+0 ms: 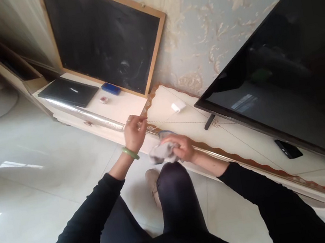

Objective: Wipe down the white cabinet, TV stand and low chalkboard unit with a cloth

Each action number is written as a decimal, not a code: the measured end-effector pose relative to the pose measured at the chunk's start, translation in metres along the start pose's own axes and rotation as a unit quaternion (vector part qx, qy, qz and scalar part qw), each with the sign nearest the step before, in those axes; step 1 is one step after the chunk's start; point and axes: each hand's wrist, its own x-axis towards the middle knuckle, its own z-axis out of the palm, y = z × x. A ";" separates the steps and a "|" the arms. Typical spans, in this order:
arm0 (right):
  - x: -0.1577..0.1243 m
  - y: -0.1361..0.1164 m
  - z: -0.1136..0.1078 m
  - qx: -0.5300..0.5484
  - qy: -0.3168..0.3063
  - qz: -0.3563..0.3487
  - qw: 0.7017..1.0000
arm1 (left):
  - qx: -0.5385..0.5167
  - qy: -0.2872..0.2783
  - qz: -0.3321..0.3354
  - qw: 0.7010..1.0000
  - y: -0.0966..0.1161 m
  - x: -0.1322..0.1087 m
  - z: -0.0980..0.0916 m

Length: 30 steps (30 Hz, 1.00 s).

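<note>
My right hand (183,147) is closed around a crumpled pale cloth (162,153), slightly blurred, in front of the cabinet's front edge. Bent, with fingertips pressed together, my left hand (135,133) wears a green bangle (130,153). Its fingertips are at the near-left corner of a cream table cover (178,125) with a scalloped brown border; whether they pinch the cover or something small is hidden. Just behind the right hand, a grey-blue rounded thing (166,133) shows in part. Farther back on the cover sits a small white object (178,106).
A long low white cabinet (128,102) runs across. On its left are a black laptop (68,91), a blue box-like eraser (111,88) and a small round container (104,100). A wood-framed blackboard (105,36) leans behind. A television (289,64) and black device (288,148) stand right.
</note>
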 end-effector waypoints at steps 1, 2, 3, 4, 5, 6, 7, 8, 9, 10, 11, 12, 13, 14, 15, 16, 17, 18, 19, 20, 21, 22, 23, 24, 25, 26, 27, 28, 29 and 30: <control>0.003 -0.003 -0.012 -0.015 0.060 0.047 0.997 | 0.005 -0.013 0.002 1.000 0.007 0.002 0.008; 0.011 -0.003 -0.026 -0.051 0.120 0.087 0.988 | 0.014 -0.024 -0.001 1.000 0.013 0.005 0.016; 0.021 0.000 -0.039 -0.102 0.167 0.115 0.974 | 0.025 -0.036 -0.008 0.999 0.018 0.008 0.024; 0.035 0.007 -0.050 -0.158 0.191 0.136 0.959 | 0.038 -0.051 -0.015 0.998 0.022 0.012 0.031; 0.051 0.015 -0.059 -0.210 0.185 0.150 0.948 | 0.049 -0.065 -0.021 0.996 0.025 0.015 0.037; 0.066 0.026 -0.065 -0.247 0.158 0.166 0.941 | 0.057 -0.077 -0.024 0.995 0.027 0.018 0.042; 0.080 0.038 -0.067 -0.270 0.123 0.194 0.935 | 0.065 -0.085 -0.025 0.994 0.027 0.020 0.046; 0.092 0.049 -0.067 -0.283 0.092 0.222 0.929 | 0.072 -0.091 -0.027 0.993 0.027 0.021 0.049; 0.100 0.060 -0.064 -0.291 0.072 0.247 0.922 | 0.078 -0.095 -0.028 0.992 0.025 0.022 0.052; 0.106 0.069 -0.061 -0.295 0.065 0.267 0.915 | 0.084 -0.097 -0.030 0.991 0.024 0.022 0.054; 0.109 0.076 -0.057 -0.299 0.068 0.278 0.910 | 0.091 -0.099 -0.031 0.990 0.023 0.021 0.055; 0.109 0.081 -0.054 -0.301 0.078 0.282 0.907 | 0.098 -0.103 -0.031 0.989 0.021 0.021 0.057; 0.110 0.085 -0.052 -0.302 0.089 0.286 0.905 | 0.106 -0.108 -0.032 0.988 0.021 0.021 0.058; 0.110 0.087 -0.052 -0.301 0.095 0.291 0.903 | 0.116 -0.114 -0.032 0.986 0.021 0.021 0.059; 0.110 0.089 -0.053 -0.298 0.099 0.296 0.902 | 0.130 -0.121 -0.034 0.983 0.022 0.021 0.060; 0.112 0.090 -0.055 -0.295 0.099 0.302 0.901 | 0.148 -0.130 -0.037 0.980 0.023 0.021 0.062; 0.114 0.091 -0.057 -0.289 0.097 0.308 0.901 | 0.168 -0.142 -0.041 0.975 0.024 0.022 0.063; 0.117 0.093 -0.059 -0.281 0.094 0.315 0.902 | 0.188 -0.155 -0.043 0.969 0.026 0.024 0.065; 0.121 0.094 -0.060 -0.272 0.092 0.320 0.903 | 0.207 -0.169 -0.043 0.963 0.028 0.026 0.067; 0.124 0.096 -0.060 -0.262 0.092 0.322 0.905 | 0.226 -0.184 -0.042 0.956 0.030 0.028 0.069; 0.127 0.097 -0.060 -0.254 0.095 0.320 0.908 | 0.243 -0.200 -0.042 0.948 0.031 0.030 0.071; 0.130 0.098 -0.060 -0.249 0.101 0.314 0.911 | 0.258 -0.214 -0.041 0.941 0.033 0.033 0.073; 0.131 0.100 -0.059 -0.247 0.110 0.307 0.913 | 0.271 -0.226 -0.042 0.935 0.034 0.035 0.075; 0.132 0.101 -0.059 -0.247 0.116 0.301 0.914 | 0.283 -0.235 -0.042 0.929 0.036 0.038 0.077; 0.133 0.102 -0.059 -0.249 0.121 0.297 0.914 | 0.292 -0.241 -0.044 0.924 0.038 0.041 0.080; 0.133 0.103 -0.060 -0.251 0.122 0.296 0.914 | 0.299 -0.245 -0.045 0.921 0.040 0.043 0.083; 0.134 0.104 -0.061 -0.252 0.123 0.296 0.913 | 0.304 -0.248 -0.045 0.919 0.042 0.046 0.086; 0.134 0.106 -0.062 -0.253 0.124 0.297 0.912 | 0.307 -0.251 -0.044 0.917 0.044 0.049 0.090; 0.135 0.107 -0.064 -0.252 0.126 0.297 0.912 | 0.309 -0.256 -0.042 0.915 0.046 0.052 0.094; 0.136 0.109 -0.065 -0.250 0.130 0.296 0.913 | 0.312 -0.261 -0.040 0.913 0.048 0.056 0.099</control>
